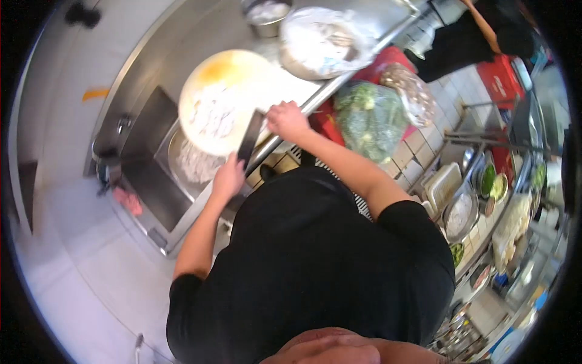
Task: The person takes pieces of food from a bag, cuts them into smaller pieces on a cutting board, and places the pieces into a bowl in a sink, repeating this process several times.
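My left hand (228, 177) is closed around the handle of a cleaver (250, 138), its dark blade over the near right edge of a round white cutting board (233, 65). Just right of the blade, my right hand (287, 121) has its fingers curled down; anything under them is hidden. Pale sliced pieces (212, 115), perhaps meat, lie spread across the board, which has a yellow stain at its far side. Partly under the board, a round metal bowl (176, 148) in the sink holds more pale pieces (197, 162).
The board spans the steel sink (154, 121). A plastic-lined tub (321, 45) and a metal pot (267, 24) stand beyond it. Bagged green vegetables (370, 118) and another bag (409, 91) sit to the right. A pink cloth (127, 201) lies left. Another person (467, 39) stands at upper right.
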Motion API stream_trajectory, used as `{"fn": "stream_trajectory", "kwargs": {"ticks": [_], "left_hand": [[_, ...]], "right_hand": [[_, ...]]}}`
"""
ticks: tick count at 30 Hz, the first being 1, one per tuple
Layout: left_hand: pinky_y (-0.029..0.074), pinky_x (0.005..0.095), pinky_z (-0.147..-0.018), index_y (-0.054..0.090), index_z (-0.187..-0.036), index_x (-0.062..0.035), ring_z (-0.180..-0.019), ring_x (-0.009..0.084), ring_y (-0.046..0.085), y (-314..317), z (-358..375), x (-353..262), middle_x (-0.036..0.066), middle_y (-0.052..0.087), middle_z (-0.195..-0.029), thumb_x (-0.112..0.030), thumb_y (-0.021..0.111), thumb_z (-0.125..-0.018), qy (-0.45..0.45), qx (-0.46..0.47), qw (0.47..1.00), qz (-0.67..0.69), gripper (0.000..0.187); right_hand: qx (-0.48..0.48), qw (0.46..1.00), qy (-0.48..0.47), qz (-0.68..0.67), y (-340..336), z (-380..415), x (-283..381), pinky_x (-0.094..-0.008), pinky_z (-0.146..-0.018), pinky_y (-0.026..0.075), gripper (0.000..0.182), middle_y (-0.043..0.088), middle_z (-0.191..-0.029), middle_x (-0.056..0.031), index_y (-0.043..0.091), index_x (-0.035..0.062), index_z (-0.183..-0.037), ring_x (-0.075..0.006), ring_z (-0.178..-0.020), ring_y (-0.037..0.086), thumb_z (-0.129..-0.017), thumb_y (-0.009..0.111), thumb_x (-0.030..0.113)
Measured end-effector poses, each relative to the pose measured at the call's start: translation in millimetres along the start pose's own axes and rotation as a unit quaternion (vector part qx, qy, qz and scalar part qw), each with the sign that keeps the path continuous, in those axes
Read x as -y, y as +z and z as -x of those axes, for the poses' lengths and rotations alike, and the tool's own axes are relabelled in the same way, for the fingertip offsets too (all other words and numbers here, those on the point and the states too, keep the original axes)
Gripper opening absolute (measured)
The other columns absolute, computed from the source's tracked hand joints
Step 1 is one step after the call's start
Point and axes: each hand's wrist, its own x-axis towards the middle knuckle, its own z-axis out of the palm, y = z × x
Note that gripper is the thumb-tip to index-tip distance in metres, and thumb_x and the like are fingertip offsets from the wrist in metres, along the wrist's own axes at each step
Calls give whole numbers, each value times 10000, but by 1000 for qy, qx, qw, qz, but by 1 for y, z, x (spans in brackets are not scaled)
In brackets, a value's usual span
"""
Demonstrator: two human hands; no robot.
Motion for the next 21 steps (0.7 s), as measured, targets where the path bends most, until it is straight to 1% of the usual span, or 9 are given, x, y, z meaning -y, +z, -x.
{"fn": "stream_trajectory", "kwargs": {"ticks": [1,3,7,8,13,14,18,20,21], "left_hand": [[489,617,-781,520,-1212,-44,-897,520,651,-7,18,6,319,681,-925,-237,551,-999,35,-26,999,23,288],[495,599,-805,532,-1201,-29,-918,515,653,-14,26,6,308,691,-943,-222,561,-994,-17,-6,1000,5,284],[501,586,-796,539,-1152,-28,-918,519,651,-15,-20,-17,307,691,-943,-238,560,-998,10,-54,998,10,262],[501,586,-796,539,-1152,-28,-918,519,651,-18,-29,-18,307,691,-943,-238,560,-998,12,-60,998,12,262],[502,588,-804,539,-1193,-31,-937,524,652,-43,-57,-2,329,684,-965,-235,527,-1015,-80,-137,987,-30,271],[501,590,-807,537,-1201,-30,-942,524,652,-46,-58,0,335,681,-969,-238,520,-1020,-90,-136,986,-36,277],[497,605,-771,523,-1183,-39,-880,533,651,-44,-38,-48,338,675,-905,-266,501,-1034,-85,-176,981,5,272],[492,613,-753,517,-1144,-41,-843,543,643,-37,-32,-74,340,668,-874,-267,497,-1036,-94,-135,986,7,251],[489,615,-759,514,-1132,-41,-845,545,639,-29,-32,-80,344,664,-874,-268,500,-1033,-81,-118,990,21,248]], "right_hand": [[-19,1000,7,-6,0,0,0,-421,-872,465,159,657,-947,-39,706,121,-870,-251,-987,603,-829,665,269],[-42,999,-6,-18,4,0,0,-411,-857,451,147,648,-937,-15,704,131,-861,-239,-947,592,-819,670,268],[-64,996,-56,-11,1,0,-1,-399,-863,438,132,641,-937,5,702,137,-853,-221,-956,573,-818,666,258],[-15,998,-58,2,-1,-1,-4,-398,-868,434,148,653,-973,14,720,152,-903,-213,-991,569,-823,665,263],[-18,992,-93,-86,-16,-11,-34,-431,-880,451,183,687,-1090,9,734,157,-997,-225,-1053,599,-847,667,238],[-11,992,-45,-121,-21,-19,-43,-442,-908,456,171,709,-1096,-38,734,142,-981,-260,-1058,629,-851,659,222],[-163,973,99,-132,-32,-68,-124,-458,-906,493,170,717,-1023,-137,731,118,-983,-365,-991,653,-855,620,125],[-273,910,243,-196,-35,-93,-170,-466,-931,514,354,701,-1054,-215,707,79,-1113,-393,-1017,655,-827,520,-11],[-294,908,247,-168,-30,-110,-209,-458,-955,508,398,698,-1123,-229,692,81,-1169,-392,-1079,653,-818,524,-4]]}}
